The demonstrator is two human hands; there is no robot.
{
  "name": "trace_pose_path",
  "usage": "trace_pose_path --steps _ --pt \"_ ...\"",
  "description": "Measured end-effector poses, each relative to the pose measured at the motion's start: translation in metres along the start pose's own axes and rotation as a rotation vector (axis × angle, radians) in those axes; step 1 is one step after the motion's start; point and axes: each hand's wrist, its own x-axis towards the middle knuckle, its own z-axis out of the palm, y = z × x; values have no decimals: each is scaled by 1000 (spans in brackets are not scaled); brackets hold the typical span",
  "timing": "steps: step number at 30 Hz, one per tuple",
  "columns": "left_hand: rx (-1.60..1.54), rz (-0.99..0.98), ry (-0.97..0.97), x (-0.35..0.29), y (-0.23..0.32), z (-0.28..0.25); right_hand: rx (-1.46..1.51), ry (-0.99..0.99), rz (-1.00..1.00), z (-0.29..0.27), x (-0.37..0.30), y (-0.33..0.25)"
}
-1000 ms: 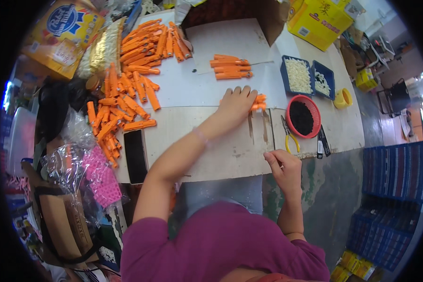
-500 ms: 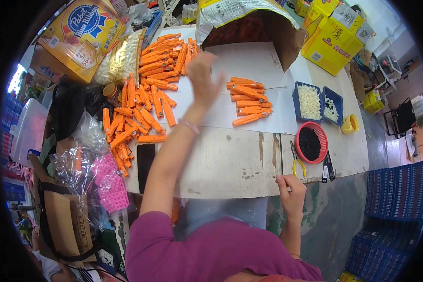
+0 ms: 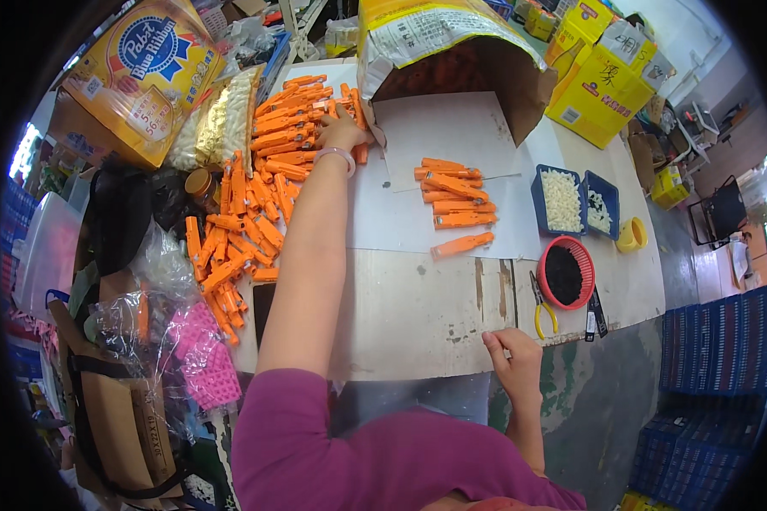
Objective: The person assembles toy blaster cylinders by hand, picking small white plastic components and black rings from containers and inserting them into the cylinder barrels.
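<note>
My left hand (image 3: 343,134) reaches far across the table to the upper right of a big pile of long orange plastic casings (image 3: 283,134). Its fingers are apart and touch the casings; parts of the fingertips are hidden among them. By the front edge of the table my right hand (image 3: 516,362) is closed, thumb against the curled fingers; anything pinched there is too small to name. Between the hands, on white paper (image 3: 392,221), lies a short stack of orange casings (image 3: 456,192), with a single casing (image 3: 464,245) apart at its near side.
A large open paper sack (image 3: 520,102) stands at the back. On the right are blue trays (image 3: 581,213) of small white pieces, a red basket (image 3: 588,294) of black bits, yellow-handled pliers (image 3: 545,317) and a yellow cup (image 3: 631,235). Plastic bags (image 3: 158,247) crowd the left.
My left hand has moved left and down from above the paper onto the casing pile. The nearest casing now lies separate from the short stack. My right hand has shifted slightly left and nearer me.
</note>
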Motion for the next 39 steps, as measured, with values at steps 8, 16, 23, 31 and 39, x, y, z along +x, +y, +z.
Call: trace_pose_path --steps 8,16,23,31,39 --pt "102 233 99 -15 -26 7 -21 -58 -33 2 4 -4" --pt "-509 501 335 -35 -63 3 15 -97 -112 -1 -2 -13" --pt "-1037 837 -86 -245 -76 14 301 -22 -64 2 5 -9" --pt "-1140 1002 -70 -355 -98 122 444 -135 -198 32 14 -18" --pt "-970 720 -201 -384 -75 133 148 213 -124 -24 12 48"
